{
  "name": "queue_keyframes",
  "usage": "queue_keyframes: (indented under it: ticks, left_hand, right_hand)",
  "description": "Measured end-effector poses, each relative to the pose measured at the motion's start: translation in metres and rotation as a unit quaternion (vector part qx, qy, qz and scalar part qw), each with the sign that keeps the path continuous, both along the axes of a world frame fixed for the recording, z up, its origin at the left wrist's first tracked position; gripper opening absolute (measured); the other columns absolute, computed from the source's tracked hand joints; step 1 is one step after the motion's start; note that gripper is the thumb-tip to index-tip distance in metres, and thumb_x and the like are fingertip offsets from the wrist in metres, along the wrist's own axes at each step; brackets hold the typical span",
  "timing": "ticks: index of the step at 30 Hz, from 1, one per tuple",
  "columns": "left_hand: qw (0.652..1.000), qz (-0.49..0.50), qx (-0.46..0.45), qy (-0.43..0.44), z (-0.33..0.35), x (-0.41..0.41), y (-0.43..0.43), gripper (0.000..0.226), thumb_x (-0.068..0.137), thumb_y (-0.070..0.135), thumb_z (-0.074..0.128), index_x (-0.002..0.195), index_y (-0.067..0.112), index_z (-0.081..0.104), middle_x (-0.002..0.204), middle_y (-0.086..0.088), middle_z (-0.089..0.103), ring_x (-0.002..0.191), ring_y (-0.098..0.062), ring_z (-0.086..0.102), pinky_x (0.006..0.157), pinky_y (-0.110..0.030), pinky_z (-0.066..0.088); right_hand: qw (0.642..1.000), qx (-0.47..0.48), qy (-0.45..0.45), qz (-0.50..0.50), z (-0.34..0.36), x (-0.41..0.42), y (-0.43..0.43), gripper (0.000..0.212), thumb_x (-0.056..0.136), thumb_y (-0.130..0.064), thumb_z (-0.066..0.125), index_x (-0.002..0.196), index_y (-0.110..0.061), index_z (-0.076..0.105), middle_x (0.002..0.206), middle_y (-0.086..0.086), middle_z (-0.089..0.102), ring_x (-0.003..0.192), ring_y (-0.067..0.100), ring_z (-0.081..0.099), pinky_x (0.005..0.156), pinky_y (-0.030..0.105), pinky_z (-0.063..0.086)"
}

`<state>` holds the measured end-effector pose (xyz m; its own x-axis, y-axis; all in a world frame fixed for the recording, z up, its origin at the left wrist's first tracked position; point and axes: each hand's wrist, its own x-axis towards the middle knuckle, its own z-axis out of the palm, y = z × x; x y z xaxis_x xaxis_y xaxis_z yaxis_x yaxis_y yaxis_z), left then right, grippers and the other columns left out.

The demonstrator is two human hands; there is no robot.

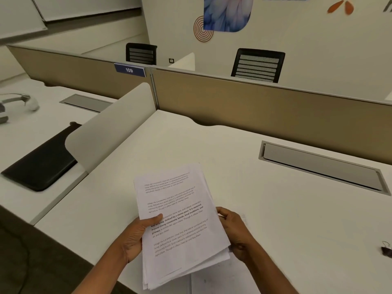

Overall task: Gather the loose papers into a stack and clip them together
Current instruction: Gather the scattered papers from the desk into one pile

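Bench (pixel 275 219): white, matte, wide, bare over most of its top. A grey cable hatch (pixel 322 166) is set flush into it at the right rear. A tan fabric partition (pixel 265 102) closes the far edge; a blue tag (pixel 129 70) reading 109 sits on its top rail. A white curved divider (pixel 110 128) stands at the bench's left edge, splitting it from the neighbouring desk.

Room: office, pale wall with a blue petal print (pixel 227 11) and an orange ring motif. Two black mesh-backed chairs (pixel 257 65) stand beyond the partition.

Neighbouring desk, left: black flat pad (pixel 42 164), a second cable hatch, and a white headset-like item (pixel 19 102) at the far left, partly cut off.

Papers (pixel 180 225): a printed stack, edges uneven and fanned at the near end, held above the near edge of the bench, tilted slightly. Left hand (pixel 135 236) grips the left edge, thumb on the top sheet, fingers under. Right hand (pixel 235 232) clasps the right edge, fingers curled around it.

Binder clip (pixel 387 250): dark, lying on the bench at the far right edge of view, well apart from the stack. Nothing lies between.
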<state>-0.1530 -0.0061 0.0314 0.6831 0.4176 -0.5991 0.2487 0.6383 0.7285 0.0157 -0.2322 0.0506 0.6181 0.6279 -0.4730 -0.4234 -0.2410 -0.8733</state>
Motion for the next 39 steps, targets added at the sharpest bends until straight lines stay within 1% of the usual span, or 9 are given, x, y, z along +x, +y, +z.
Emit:
queue_keyframes:
  ticks: [4,8,12,18,22,27,32,36,39]
  left_hand:
    - [0.998,0.026,0.053,-0.002,0.002,-0.014,0.024,0.04,0.097,0.004,0.067,0.136,0.01,0.068,0.132,-0.018,0.073,0.124,-0.039,0.067,0.116,-0.058,0.044]
    - [0.99,0.078,0.112,-0.019,0.012,-0.022,0.053,0.043,0.091,0.007,0.072,0.133,0.016,0.069,0.128,-0.01,0.077,0.118,-0.031,0.071,0.108,-0.043,0.051]
    - [0.984,0.105,0.146,-0.013,0.014,-0.034,0.083,0.053,0.086,0.01,0.078,0.137,0.014,0.067,0.132,-0.012,0.074,0.125,-0.035,0.067,0.116,-0.055,0.044]
    - [0.979,0.15,0.139,-0.022,0.01,-0.044,0.111,0.049,0.091,0.014,0.075,0.139,0.017,0.066,0.135,-0.016,0.072,0.128,-0.042,0.063,0.113,-0.066,0.043]
    - [0.978,0.164,0.122,-0.035,0.006,-0.049,0.123,0.043,0.096,0.014,0.071,0.138,0.023,0.067,0.134,-0.011,0.074,0.125,-0.038,0.066,0.11,-0.063,0.047]
    - [0.982,0.16,0.093,-0.038,-0.002,-0.053,0.134,0.041,0.097,0.017,0.07,0.136,0.025,0.068,0.134,-0.013,0.074,0.125,-0.04,0.066,0.107,-0.063,0.05]
    - [0.991,0.112,0.051,-0.056,-0.005,-0.048,0.134,0.039,0.099,0.018,0.068,0.137,0.023,0.068,0.136,-0.014,0.072,0.129,-0.042,0.064,0.112,-0.068,0.043]
    - [0.997,0.015,0.018,-0.072,-0.005,-0.041,0.131,0.046,0.093,0.016,0.073,0.139,0.018,0.067,0.141,-0.021,0.067,0.129,-0.045,0.062,0.11,-0.069,0.044]
    - [0.996,-0.066,0.002,-0.063,-0.001,-0.027,0.121,0.052,0.09,0.018,0.076,0.14,0.015,0.065,0.142,-0.027,0.065,0.13,-0.05,0.06,0.111,-0.074,0.04]
  right_hand:
    - [1.0,-0.009,-0.004,-0.019,-0.002,0.003,0.008,0.02,0.095,-0.027,0.072,0.113,-0.02,0.075,0.101,0.006,0.083,0.086,0.023,0.079,0.072,0.031,0.064]
    - [0.971,-0.169,-0.141,-0.092,-0.022,0.015,0.0,0.02,0.096,-0.018,0.068,0.115,-0.012,0.068,0.103,0.012,0.077,0.087,0.024,0.075,0.082,0.041,0.062]
    - [0.925,-0.271,-0.266,-0.031,-0.041,0.013,0.003,0.034,0.094,-0.027,0.072,0.125,-0.016,0.062,0.115,0.006,0.07,0.099,0.021,0.067,0.088,0.037,0.056]
    - [0.854,-0.397,-0.321,0.1,-0.06,0.004,0.035,0.081,0.082,-0.052,0.077,0.146,-0.019,0.04,0.141,0.01,0.048,0.134,0.031,0.047,0.106,0.046,0.047]
    - [0.809,-0.477,-0.318,0.134,-0.062,0.003,0.052,0.091,0.075,-0.056,0.081,0.144,-0.019,0.035,0.144,0.011,0.043,0.136,0.032,0.042,0.11,0.05,0.044]
    - [0.845,-0.446,-0.277,0.101,-0.065,0.004,0.056,0.078,0.072,-0.044,0.086,0.132,-0.016,0.046,0.127,0.007,0.059,0.121,0.03,0.058,0.097,0.044,0.054]
    - [0.918,-0.314,-0.244,-0.017,-0.069,0.006,0.044,0.013,0.083,-0.012,0.069,0.089,-0.001,0.066,0.086,0.013,0.069,0.077,0.026,0.065,0.068,0.034,0.053]
    - [0.962,-0.186,-0.187,-0.062,-0.044,0.018,0.026,0.009,0.09,-0.004,0.064,0.088,-0.002,0.072,0.081,0.018,0.073,0.059,0.02,0.068,0.048,0.028,0.052]
    - [0.978,-0.135,-0.145,-0.072,-0.014,0.031,0.006,0.012,0.092,-0.005,0.064,0.095,-0.007,0.076,0.08,0.011,0.076,0.058,0.015,0.072,0.05,0.025,0.051]
